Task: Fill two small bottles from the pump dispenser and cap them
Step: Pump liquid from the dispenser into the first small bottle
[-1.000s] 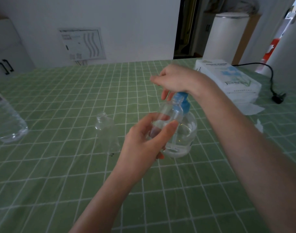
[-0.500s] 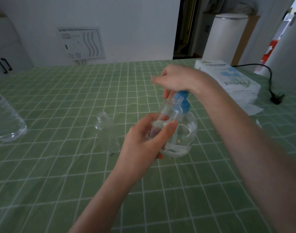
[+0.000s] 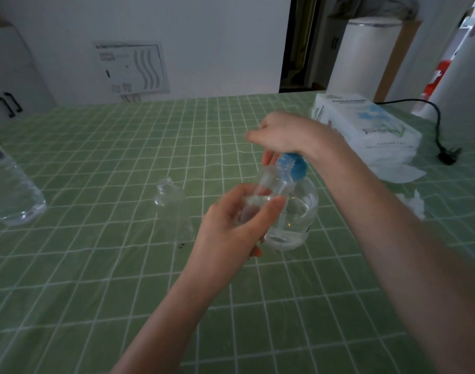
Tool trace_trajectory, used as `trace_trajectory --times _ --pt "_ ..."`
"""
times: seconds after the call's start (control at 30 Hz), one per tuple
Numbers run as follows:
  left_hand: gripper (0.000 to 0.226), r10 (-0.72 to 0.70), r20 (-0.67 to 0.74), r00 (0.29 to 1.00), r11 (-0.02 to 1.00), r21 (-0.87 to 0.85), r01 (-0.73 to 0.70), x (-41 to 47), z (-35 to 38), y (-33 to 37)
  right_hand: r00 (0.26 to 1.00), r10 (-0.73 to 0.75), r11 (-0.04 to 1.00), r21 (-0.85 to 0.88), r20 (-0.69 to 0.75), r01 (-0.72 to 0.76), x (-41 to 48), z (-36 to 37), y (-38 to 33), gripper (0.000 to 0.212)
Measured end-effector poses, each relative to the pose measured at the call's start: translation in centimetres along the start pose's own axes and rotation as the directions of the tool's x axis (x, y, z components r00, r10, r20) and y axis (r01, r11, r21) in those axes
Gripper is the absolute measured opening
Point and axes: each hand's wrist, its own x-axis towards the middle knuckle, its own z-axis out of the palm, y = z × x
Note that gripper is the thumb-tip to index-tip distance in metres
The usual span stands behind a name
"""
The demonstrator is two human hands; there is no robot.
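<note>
Little has moved over the last second: our right hand (image 3: 287, 133) sits where it was on top of the pump dispenser (image 3: 298, 220), and our left hand (image 3: 231, 228) keeps the small bottle (image 3: 271, 182) in the same spot by the spout. The left grip is wrapped round the bottle's lower body, thumb on the near side, holding it tilted with its open neck up against the blue pump head (image 3: 295, 168). The right grip is curled over that head, pressing down on it as far as we can tell. We judge that we are midway through fill 1: a little clear liquid seems to lie in the held bottle, well short of full. Our 2nd bottle (image 3: 174, 209) stands apart to the left on the green checked surface (image 3: 96, 265), uncapped and looking empty. So 1 fill is unfinished, 1 whole fill remains, and both cappings too; we see no caps anywhere in view.
</note>
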Motion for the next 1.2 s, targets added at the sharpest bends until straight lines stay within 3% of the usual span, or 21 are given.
trace_trajectory --times 0.3,0.6,0.8,1.2 --pt "0.03 0.033 0.014 0.999 0.999 -0.016 -0.032 0.1 0.1 0.4 0.999 -0.032 0.999 0.01 -0.014 0.032 0.2 -1.2 -0.3 0.039" --pt "0.03 0.0 -0.002 1.0 1.0 -0.002 0.0 0.0 0.2 0.3 0.999 -0.02 0.998 -0.06 0.028 0.021 0.3 -0.3 -0.1 0.052" --pt "0.038 0.003 -0.002 1.0 1.0 0.004 -0.003 0.0 0.2 0.3 0.999 -0.035 0.999 0.018 -0.004 0.035 0.0 -0.5 0.0 0.047" --pt "0.028 0.028 0.01 1.0 1.0 -0.007 -0.028 0.1 0.2 0.4 0.999 -0.041 0.999 -0.011 0.0 0.041 0.3 -0.9 0.0 0.046"
